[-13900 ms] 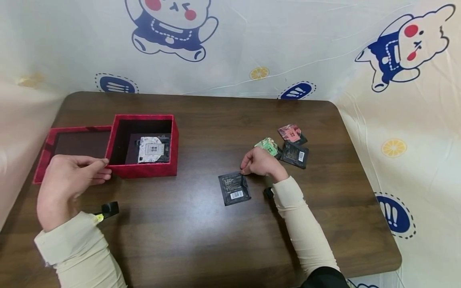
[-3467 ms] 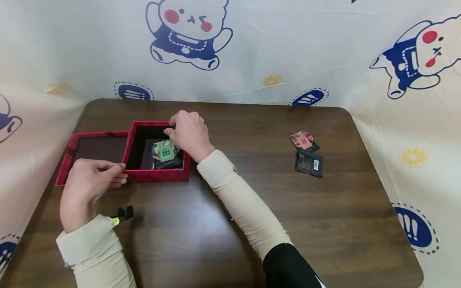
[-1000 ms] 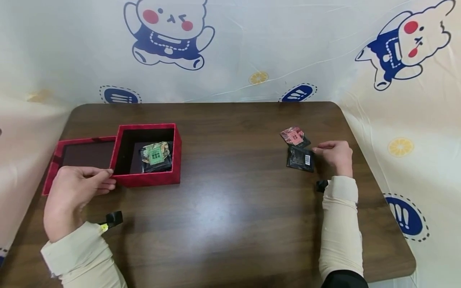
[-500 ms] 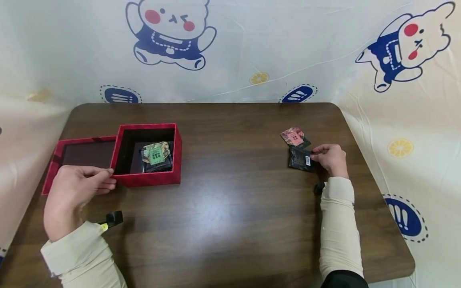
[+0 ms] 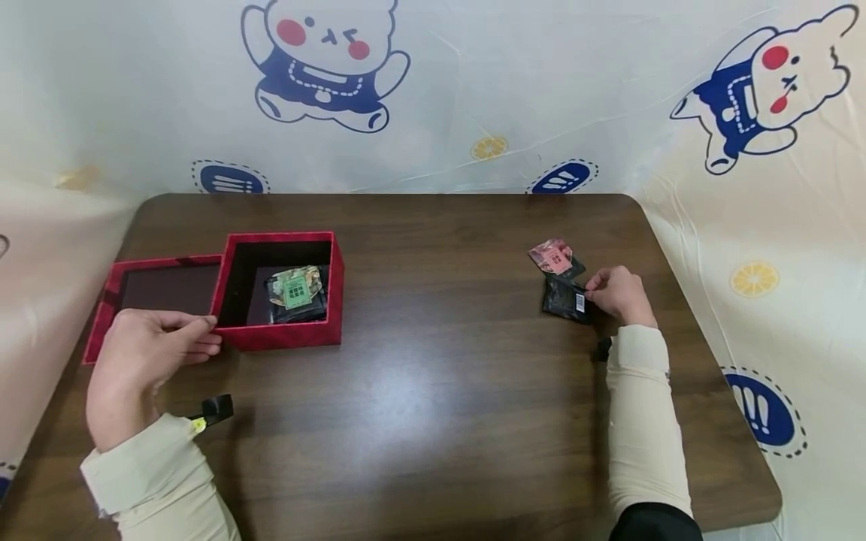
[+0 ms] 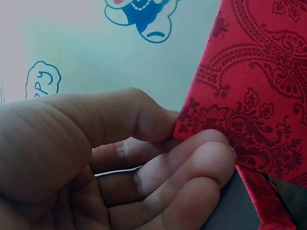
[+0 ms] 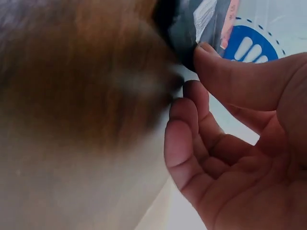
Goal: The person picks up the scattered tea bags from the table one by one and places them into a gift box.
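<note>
The black sachet [image 5: 561, 300] is lying right of centre in the frame, and the thumb and fingers of the right hand [image 5: 619, 294] are pinching its right edge, beside the barcode [image 5: 579, 302]. The pink-labelled sachet [image 5: 551, 257] is lying just above it. At the left of the frame, the left hand [image 5: 145, 346] is pinching the lower left corner of the red box [image 5: 284, 338] between thumb and fingers. Inside the box, toward its right side, the green-labelled sachet [image 5: 295, 291] is lying. The shallow red tray [image 5: 169, 289] is sitting just to the box's left. The brown table [image 5: 406, 451] is filling the lower frame, the patterned sheet [image 5: 440, 90] hanging behind along the top.
</note>
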A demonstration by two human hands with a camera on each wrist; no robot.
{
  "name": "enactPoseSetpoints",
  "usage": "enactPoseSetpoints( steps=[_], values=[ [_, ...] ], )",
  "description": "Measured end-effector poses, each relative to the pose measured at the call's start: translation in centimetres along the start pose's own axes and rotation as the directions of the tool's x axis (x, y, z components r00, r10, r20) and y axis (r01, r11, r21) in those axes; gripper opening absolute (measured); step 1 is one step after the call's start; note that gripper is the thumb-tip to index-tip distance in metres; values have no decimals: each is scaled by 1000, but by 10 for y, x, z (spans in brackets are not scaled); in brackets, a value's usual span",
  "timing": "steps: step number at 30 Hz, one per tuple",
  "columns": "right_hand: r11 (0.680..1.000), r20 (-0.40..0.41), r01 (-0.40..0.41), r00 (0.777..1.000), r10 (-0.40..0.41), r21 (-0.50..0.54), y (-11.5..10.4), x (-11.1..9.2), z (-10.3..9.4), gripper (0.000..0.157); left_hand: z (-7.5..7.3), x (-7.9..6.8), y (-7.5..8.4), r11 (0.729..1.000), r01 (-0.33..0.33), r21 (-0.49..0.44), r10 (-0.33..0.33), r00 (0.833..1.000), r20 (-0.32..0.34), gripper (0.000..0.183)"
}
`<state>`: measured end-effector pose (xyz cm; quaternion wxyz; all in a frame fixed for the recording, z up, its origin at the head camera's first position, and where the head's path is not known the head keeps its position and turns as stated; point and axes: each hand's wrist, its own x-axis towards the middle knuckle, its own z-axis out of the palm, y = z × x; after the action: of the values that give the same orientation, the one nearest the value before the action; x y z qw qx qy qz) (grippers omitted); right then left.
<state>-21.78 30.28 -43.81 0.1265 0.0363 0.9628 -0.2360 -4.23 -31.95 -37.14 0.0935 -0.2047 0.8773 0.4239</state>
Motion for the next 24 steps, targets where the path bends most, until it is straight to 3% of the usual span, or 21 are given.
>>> enactPoseSetpoints(
  steps=[7, 24],
  values=[
    [1000, -74, 30, 997, -29, 3, 6, -5, -4, 13, 0, 1, 1, 1000, 7, 14, -7, 1000, 0, 48],
    [998, -91, 41, 995, -37, 44, 14, -10, -12, 18, 1, 1, 1, 1000, 6, 18, -6, 1000, -1, 47]
  ],
)
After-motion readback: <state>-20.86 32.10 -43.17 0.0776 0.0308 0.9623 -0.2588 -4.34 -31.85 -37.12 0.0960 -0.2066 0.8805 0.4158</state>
